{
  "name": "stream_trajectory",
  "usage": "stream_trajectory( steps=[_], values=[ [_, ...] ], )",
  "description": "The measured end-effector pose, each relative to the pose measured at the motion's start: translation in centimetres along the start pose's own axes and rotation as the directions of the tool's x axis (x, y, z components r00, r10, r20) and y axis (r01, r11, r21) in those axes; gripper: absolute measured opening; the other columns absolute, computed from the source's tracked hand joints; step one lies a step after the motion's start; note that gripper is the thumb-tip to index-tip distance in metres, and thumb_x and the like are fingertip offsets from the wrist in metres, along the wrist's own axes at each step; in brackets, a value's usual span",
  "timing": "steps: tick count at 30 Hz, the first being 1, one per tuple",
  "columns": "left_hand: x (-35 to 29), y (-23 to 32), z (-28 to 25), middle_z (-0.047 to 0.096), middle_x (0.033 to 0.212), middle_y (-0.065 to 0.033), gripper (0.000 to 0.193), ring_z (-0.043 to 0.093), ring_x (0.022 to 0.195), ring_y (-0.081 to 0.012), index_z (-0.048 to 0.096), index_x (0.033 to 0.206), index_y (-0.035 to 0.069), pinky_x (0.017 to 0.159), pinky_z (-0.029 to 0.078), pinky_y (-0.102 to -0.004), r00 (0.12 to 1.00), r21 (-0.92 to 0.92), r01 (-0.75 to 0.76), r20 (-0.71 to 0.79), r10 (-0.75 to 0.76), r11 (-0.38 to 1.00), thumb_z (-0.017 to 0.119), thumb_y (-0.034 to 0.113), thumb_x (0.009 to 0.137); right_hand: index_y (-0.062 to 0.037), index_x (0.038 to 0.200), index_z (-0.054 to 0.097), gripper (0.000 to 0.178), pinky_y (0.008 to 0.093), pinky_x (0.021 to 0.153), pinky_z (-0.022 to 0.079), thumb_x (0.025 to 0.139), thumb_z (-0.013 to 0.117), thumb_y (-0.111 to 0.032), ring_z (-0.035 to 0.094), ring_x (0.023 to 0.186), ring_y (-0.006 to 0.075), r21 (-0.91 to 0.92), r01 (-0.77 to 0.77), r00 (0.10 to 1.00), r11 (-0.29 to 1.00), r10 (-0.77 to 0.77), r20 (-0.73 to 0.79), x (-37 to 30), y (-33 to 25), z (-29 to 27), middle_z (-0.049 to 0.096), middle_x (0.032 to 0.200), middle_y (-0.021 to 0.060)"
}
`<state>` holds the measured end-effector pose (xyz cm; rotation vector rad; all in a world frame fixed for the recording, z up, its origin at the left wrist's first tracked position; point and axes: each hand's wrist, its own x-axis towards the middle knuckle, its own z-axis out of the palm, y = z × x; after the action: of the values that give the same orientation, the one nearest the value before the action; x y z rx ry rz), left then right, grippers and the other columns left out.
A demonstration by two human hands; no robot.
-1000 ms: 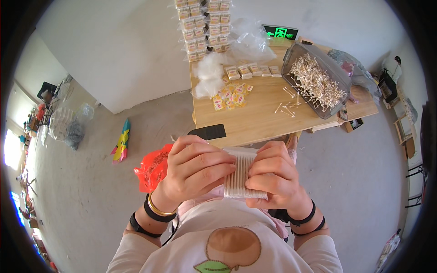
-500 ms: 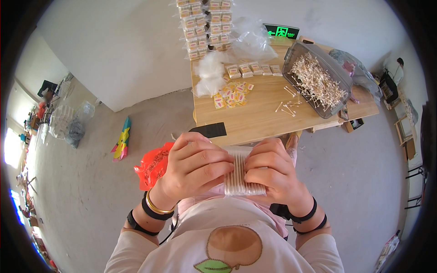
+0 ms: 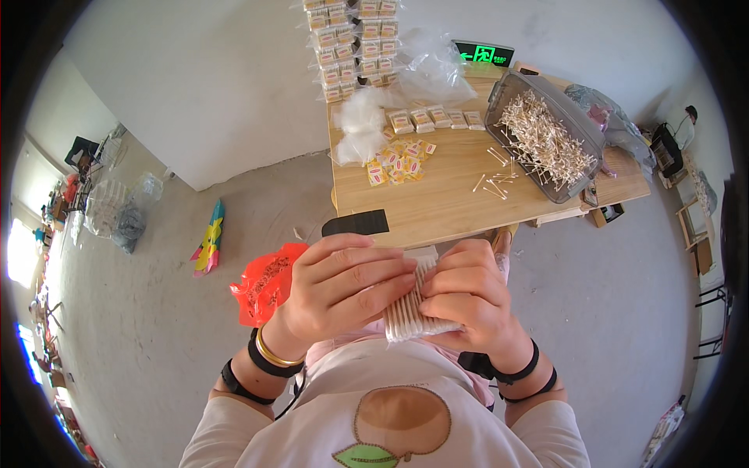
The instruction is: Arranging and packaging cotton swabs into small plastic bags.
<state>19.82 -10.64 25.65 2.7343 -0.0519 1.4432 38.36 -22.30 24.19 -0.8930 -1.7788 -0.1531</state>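
Note:
Between my hands, in front of my waist, is a clear flat bag of cotton swabs [image 3: 406, 317], the swabs lined up side by side. My right hand [image 3: 473, 290] grips its right side with curled fingers. Along the left side and upper face lie the long fingers of my left hand [image 3: 343, 282], pressed together; its thumb is hidden. The bag sits slightly tilted, and its far end shows as a pale strip between the hands.
Ahead stands a wooden table [image 3: 437, 210]. It carries a grey bin of loose swabs [image 3: 546, 140], scattered yellow-white cards [image 3: 399, 162], a row of filled packs [image 3: 437, 118], clear bags [image 3: 363, 125] and tall stacks of packs [image 3: 378, 39]. A red plastic bag [image 3: 269, 285] is left of my hands.
The swab bag has tilted, its right side turning. My left fingers have straightened and slid right across it, and my right hand has rotated slightly with it.

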Motion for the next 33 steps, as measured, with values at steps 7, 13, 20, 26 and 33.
stream_trajectory(
  steps=[7,13,20,26,33],
  values=[
    [-0.6,0.2,0.0,0.074,0.103,-0.0072,0.028,0.073,0.096,-0.0223,0.074,0.1,0.008,0.074,0.061,-0.0302,0.998,-0.005,-0.044,-0.046,0.044,0.999,0.076,0.018,0.074,-0.0134,0.101,0.068,0.031,0.0414,0.081,0.05,0.076,0.079,-0.027,0.063,0.091,0.0236,-0.052,0.05,0.998,0.997,-0.052,-0.038,-0.2,-0.2,0.0,0.065,0.103,0.0014],
    [0.0,1.2,0.5,0.071,0.102,-0.0041,0.037,0.071,0.095,-0.0228,0.073,0.102,0.008,0.081,0.059,-0.036,0.989,-0.157,0.128,-0.056,-0.138,0.979,0.084,0.014,0.068,-0.0124,0.102,0.068,0.034,0.041,0.08,0.048,0.073,0.081,-0.024,0.063,0.09,0.0247,-0.015,-0.003,1.0,1.0,0.003,-0.008,0.1,-0.1,-0.5,0.065,0.102,0.0023],
    [-0.1,0.9,0.1,0.071,0.101,-0.0046,0.043,0.069,0.092,-0.025,0.072,0.103,0.008,0.082,0.057,-0.0367,0.968,-0.355,0.245,0.043,-0.246,0.902,0.085,0.003,0.063,-0.0093,0.104,0.072,0.035,0.0379,0.079,0.044,0.071,0.083,-0.014,0.059,0.086,0.0256,0.149,-0.208,0.978,0.967,0.2,0.064,0.8,-0.6,-1.4,0.064,0.099,0.0051],
    [-0.7,0.9,0.5,0.071,0.1,-0.0055,0.04,0.069,0.091,-0.0262,0.073,0.101,0.008,0.079,0.056,-0.0363,0.951,-0.416,0.302,0.072,-0.3,0.858,0.083,-0.002,0.063,-0.0079,0.104,0.074,0.034,0.0369,0.079,0.044,0.07,0.082,-0.008,0.059,0.086,0.0248,0.134,-0.253,0.967,0.958,0.249,0.046,0.6,-0.8,-1.3,0.065,0.098,0.0055],
    [-0.4,1.2,0.1,0.072,0.1,-0.0062,0.039,0.069,0.091,-0.0256,0.073,0.102,0.006,0.078,0.056,-0.0361,0.936,-0.383,0.349,0.09,-0.341,0.855,0.084,0.0,0.065,-0.0068,0.102,0.075,0.034,0.0354,0.078,0.044,0.07,0.084,-0.008,0.06,0.087,0.0234,0.137,-0.387,0.922,0.912,0.387,0.023,0.7,-1.4,-0.9,0.066,0.094,0.005]
  ],
)
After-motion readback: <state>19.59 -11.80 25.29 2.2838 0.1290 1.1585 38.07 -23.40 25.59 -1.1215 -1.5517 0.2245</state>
